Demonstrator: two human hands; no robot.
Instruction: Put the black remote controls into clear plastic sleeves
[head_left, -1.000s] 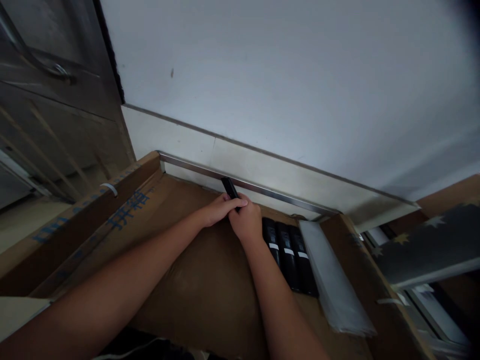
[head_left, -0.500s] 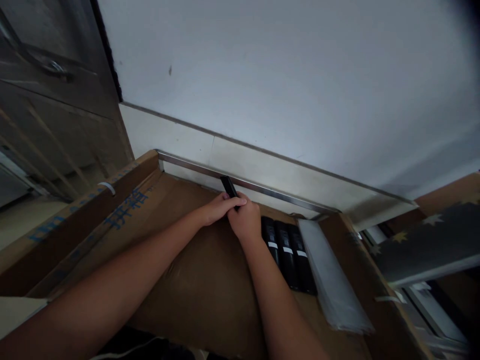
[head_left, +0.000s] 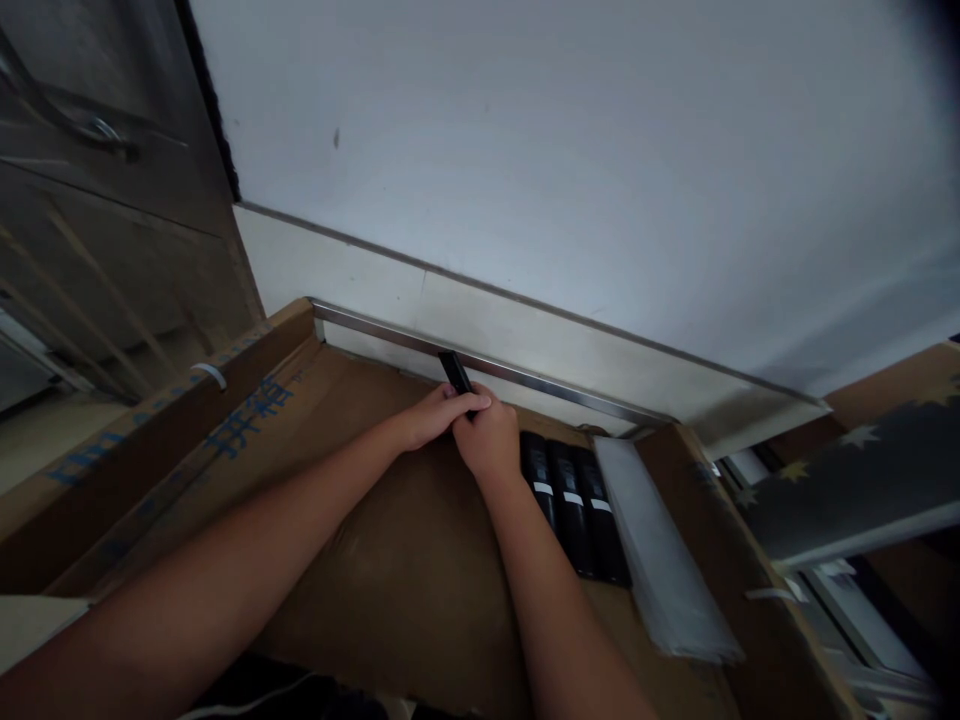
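Our left hand (head_left: 431, 418) and right hand (head_left: 491, 440) both close around a black remote (head_left: 455, 372) inside the cardboard box (head_left: 247, 400), three more remotes (head_left: 574, 505) lying at four o'clock.

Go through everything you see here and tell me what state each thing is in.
Slim black remote-shaped device: gripped by both hands, end tilted upward.
Left hand: closed on it.
Right hand: closed on it.
Three black devices: lying side by side.
Brown cardboard box: open.
Clear plastic bags: stacked flat.
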